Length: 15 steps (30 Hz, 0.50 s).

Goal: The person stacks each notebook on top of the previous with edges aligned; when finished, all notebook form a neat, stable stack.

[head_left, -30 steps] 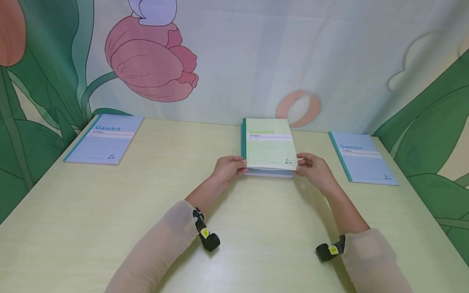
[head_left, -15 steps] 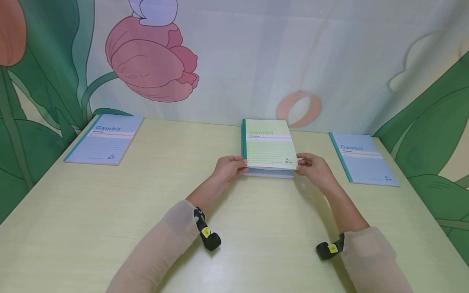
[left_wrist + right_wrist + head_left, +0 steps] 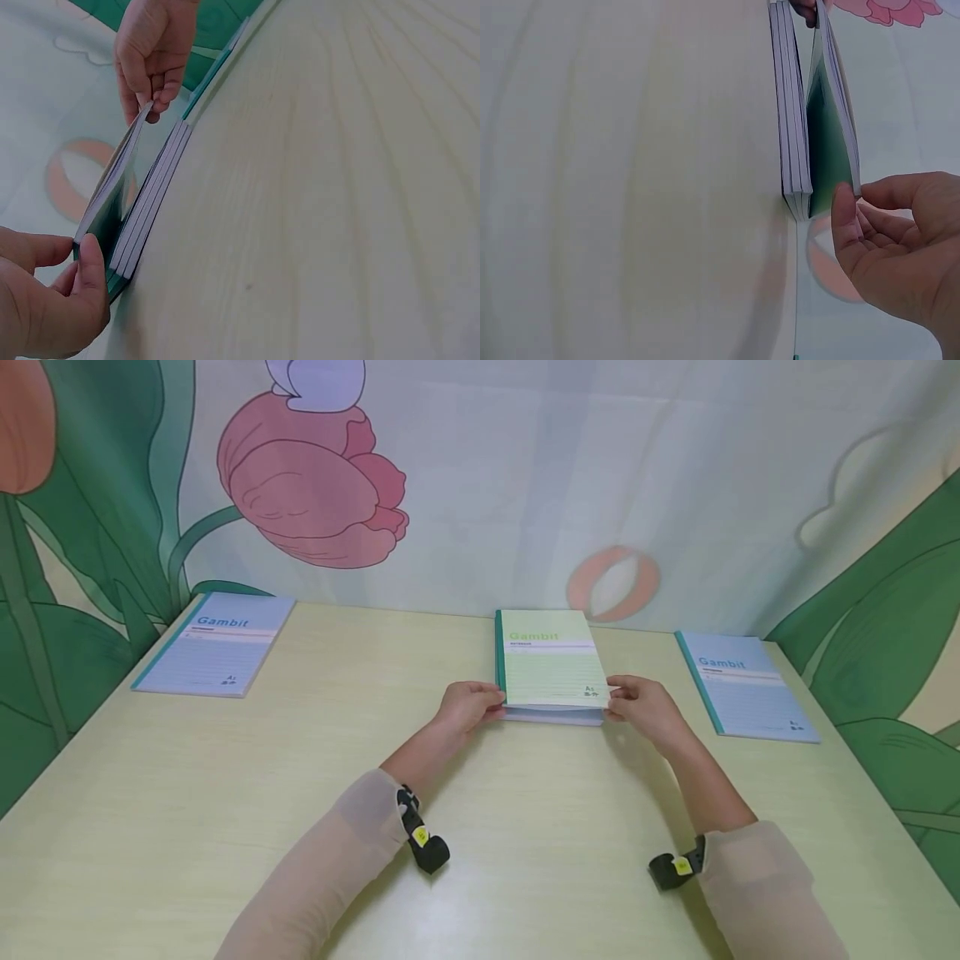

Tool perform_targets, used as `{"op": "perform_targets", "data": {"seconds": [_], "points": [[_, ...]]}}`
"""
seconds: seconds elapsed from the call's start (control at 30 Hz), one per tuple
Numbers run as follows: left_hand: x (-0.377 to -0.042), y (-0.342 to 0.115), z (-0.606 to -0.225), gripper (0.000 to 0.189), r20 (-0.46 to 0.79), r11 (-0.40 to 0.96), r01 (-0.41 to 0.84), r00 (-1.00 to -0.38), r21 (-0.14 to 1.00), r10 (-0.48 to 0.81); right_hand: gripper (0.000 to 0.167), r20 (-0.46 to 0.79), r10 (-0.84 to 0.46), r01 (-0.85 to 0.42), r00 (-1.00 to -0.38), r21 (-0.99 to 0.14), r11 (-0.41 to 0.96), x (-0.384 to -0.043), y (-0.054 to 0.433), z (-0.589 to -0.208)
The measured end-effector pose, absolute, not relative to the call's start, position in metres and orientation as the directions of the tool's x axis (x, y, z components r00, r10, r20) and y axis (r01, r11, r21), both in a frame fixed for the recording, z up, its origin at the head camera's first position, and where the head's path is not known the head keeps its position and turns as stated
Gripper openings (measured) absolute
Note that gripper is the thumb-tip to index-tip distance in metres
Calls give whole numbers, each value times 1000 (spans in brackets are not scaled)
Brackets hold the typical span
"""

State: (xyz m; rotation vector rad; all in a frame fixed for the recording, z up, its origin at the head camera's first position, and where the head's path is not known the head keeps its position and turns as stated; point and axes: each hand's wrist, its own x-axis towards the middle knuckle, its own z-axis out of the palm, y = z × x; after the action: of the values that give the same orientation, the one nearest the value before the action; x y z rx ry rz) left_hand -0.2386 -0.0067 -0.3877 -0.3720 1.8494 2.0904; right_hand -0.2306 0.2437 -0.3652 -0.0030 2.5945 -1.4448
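A pale green notebook (image 3: pixel 553 664) with a teal spine is held by both hands near its front corners. My left hand (image 3: pixel 468 706) pinches the spine side between thumb and fingers. At the opposite edge, my right hand (image 3: pixel 647 710) pinches the corner, thumb under the notebook in the right wrist view. Below lies a stack of several notebooks (image 3: pixel 789 112), with a pale blue cover showing at the front. The green notebook's near edge is raised above the stack, leaving a wedge-shaped gap in both wrist views. Its far edge is down close to the stack.
One blue notebook (image 3: pixel 213 647) lies at the table's back left corner, another blue notebook (image 3: pixel 746 685) at the right. The pale wooden table (image 3: pixel 525 852) ends at a curtain (image 3: pixel 480 485) printed with flowers, right behind the stack.
The green notebook's far edge has come down and slightly toward me, lining up more closely with the stack. Both hands stay almost in place with the same pinch.
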Motion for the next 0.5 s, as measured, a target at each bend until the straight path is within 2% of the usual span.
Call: {"op": "perform_targets", "data": {"seconds": [0.2,0.5], "points": [[-240,-7,-387,25,-361,2,-362,-932,932,34,43,-150,-96,76,-984,-841,535,-229,243,-362],[-238,-5,-391,22,-251,304,-245,-968,921,-18,45,-170,-97,74,-981,-782,619,-231,240,-362]]}}
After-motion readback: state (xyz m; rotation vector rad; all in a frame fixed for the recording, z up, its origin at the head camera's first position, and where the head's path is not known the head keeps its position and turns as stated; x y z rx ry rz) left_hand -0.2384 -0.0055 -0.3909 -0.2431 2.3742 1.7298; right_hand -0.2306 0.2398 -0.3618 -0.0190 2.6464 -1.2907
